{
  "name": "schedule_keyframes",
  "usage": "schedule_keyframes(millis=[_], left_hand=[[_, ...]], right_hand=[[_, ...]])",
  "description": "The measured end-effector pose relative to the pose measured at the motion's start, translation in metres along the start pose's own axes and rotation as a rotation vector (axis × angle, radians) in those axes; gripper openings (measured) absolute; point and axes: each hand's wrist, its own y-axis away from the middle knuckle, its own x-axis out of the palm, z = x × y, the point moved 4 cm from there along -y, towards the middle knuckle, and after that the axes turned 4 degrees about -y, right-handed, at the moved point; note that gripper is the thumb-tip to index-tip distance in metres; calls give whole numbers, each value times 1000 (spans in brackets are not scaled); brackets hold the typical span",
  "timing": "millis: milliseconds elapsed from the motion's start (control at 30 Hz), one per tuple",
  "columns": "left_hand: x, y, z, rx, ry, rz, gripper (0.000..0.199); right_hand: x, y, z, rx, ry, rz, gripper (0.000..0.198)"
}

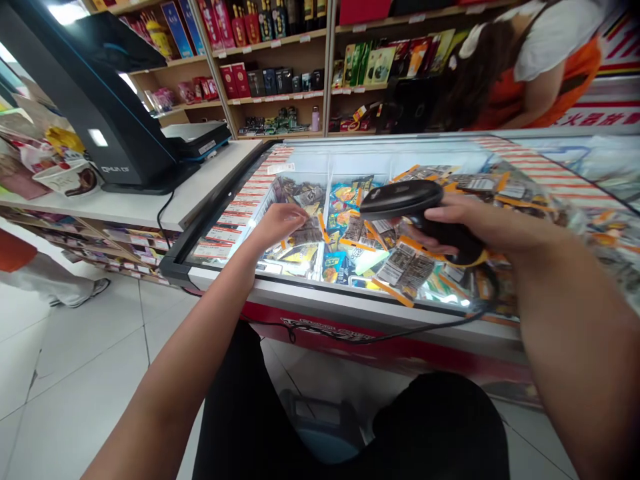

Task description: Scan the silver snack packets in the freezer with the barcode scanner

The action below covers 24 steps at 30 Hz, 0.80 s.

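Note:
My right hand [460,223] is wrapped round the handle of a black barcode scanner [403,198], its head pointing left above the freezer top. A cable runs from the handle down along the freezer's front. My left hand [283,223] is closed in a pinch at a small snack packet [309,231] with a dark printed back and orange edges. Similar packets [407,267] lie piled on the glass lid under and around the scanner. Through the glass, blue and yellow bags [345,193] show in the freezer's compartments.
The chest freezer [350,293] stands before my knees. At left, a counter [210,170] carries a black checkout terminal [130,127] and a paper tub [67,179]. A person in an orange apron [570,80] bends behind the freezer; another person's leg [65,277] is at left. Stocked shelves [273,48] line the back.

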Motion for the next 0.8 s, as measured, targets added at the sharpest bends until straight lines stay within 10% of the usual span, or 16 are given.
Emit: schedule_keyframes(millis=[200, 467, 633, 800], left_hand=[[2, 13, -1, 72, -314, -254, 26], [11, 9, 14, 16, -183, -233, 17], [-6, 25, -11, 145, 249, -455, 65], [-9, 80, -46, 208, 604, -414, 107]], right_hand=[[64, 9, 46, -29, 365, 113, 63], [109, 10, 38, -150, 512, 20, 54], [106, 27, 42, -127, 376, -151, 73], [84, 63, 55, -54, -63, -412, 74]])
